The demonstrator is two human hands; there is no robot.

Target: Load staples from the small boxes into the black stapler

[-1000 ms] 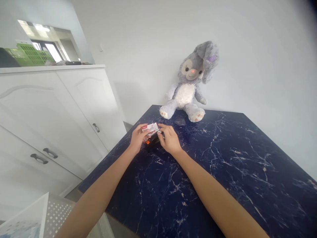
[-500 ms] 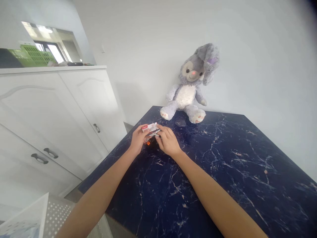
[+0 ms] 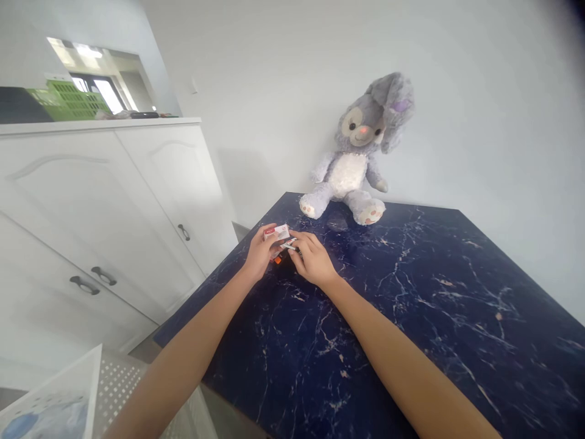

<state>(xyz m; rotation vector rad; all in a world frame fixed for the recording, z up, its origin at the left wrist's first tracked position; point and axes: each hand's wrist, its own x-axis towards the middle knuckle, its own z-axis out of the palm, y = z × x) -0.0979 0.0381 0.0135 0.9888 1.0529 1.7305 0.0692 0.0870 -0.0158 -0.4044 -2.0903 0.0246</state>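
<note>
My left hand (image 3: 259, 253) is closed around a small red and white box (image 3: 277, 232), its printed side facing up. Close beside it, my right hand (image 3: 313, 257) pinches a small white and silver piece (image 3: 289, 244) between thumb and fingers; its kind is too small to make out. Under the box, between the two hands, a bit of an orange and dark object (image 3: 278, 260) shows, mostly hidden by my fingers. Both hands are just above the dark blue marbled table (image 3: 320, 341), near its left edge.
A grey plush rabbit (image 3: 350, 174) sits at the back of the table against the wall. White cabinets (image 3: 123, 213) stand to the left, with a green basket (image 3: 75, 102) on top. A white perforated bin (image 3: 119, 378) stands below at the lower left.
The box in my left hand has tilted a little and its end by my right fingers now looks flat. The whole view has shifted slightly; both hands stay together.
</note>
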